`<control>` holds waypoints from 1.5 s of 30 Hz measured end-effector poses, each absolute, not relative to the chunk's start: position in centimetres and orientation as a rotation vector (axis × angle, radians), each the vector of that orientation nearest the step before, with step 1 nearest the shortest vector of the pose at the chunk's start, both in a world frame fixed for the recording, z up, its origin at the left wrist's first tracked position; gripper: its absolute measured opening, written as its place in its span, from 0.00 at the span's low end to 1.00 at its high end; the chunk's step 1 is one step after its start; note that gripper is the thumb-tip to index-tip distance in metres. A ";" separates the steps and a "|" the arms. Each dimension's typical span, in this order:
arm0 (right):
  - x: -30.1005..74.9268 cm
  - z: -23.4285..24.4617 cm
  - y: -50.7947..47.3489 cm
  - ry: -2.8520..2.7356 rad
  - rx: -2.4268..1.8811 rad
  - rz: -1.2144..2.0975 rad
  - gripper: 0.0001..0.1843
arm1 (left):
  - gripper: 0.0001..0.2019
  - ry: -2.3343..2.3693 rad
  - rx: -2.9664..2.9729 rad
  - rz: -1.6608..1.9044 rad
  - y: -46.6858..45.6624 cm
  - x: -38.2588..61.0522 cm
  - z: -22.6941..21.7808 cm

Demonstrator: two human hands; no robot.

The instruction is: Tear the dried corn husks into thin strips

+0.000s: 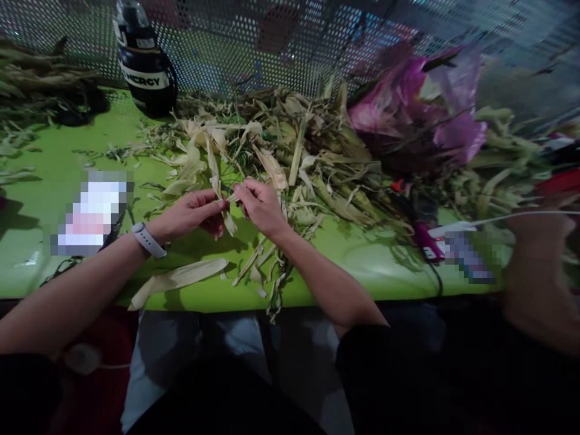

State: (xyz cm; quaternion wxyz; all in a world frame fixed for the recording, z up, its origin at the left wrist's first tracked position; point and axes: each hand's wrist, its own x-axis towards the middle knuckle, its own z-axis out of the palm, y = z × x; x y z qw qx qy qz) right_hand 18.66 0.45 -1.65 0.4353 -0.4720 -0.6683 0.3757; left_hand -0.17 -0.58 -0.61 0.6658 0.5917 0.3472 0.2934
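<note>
My left hand (196,212), with a white watch at the wrist, pinches a pale dried husk strip (216,181) over the green table (54,163). My right hand (258,202) faces it a little to the right, its fingers closed on the same thin strip, fingertips nearly touching the left ones. Behind both hands lies a big heap of dried husks and stalks (290,145). A long loose husk (181,279) rests near the table's front edge below my left hand.
A black bottle (145,60) stands at the back left against a perforated metal screen. Purple plastic bags (417,109) lie at the back right. A white cable and small tools (435,232) sit on the right. Another person's arm (539,272) is at the far right.
</note>
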 end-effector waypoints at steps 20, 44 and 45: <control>19.0 -0.1 0.1 -1.599 -0.772 1.622 0.20 | 0.18 0.721 1.571 0.612 -0.7 0.2 -1.1; 19.6 -0.3 0.5 -1.725 -1.088 0.999 0.30 | 0.17 0.744 1.142 0.708 -1.0 0.4 -0.9; 19.4 -0.4 0.4 -1.768 -1.075 0.960 0.29 | 0.17 0.742 1.164 0.700 -0.9 0.4 -0.9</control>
